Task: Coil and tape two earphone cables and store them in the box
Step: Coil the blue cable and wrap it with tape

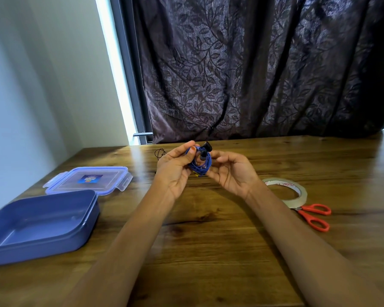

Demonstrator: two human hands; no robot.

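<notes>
In the head view, the blue earphone cable (200, 166) is wound into a small coil and held above the middle of the table (208, 240), toward the far side. The left hand (175, 168) pinches the coil at its upper left between thumb and fingers. The right hand (232, 171) has its fingers loosely curled against the right edge of the coil; I cannot tell if they really grip it.

No tape is visible on the coil, so I judge the main risk is that it springs open. The tape roll (297, 188) and the scissors (315, 216) lie to the right, and reaching for them leaves only the left pinch. The earbuds (205, 149) stick out on top and could pull a loop loose.

The black earphone cable (160, 152) lies at the far edge, half hidden behind the left hand, and could be snagged. The box (40, 227) is open at the near left, with its lid (87, 180) just behind.
</notes>
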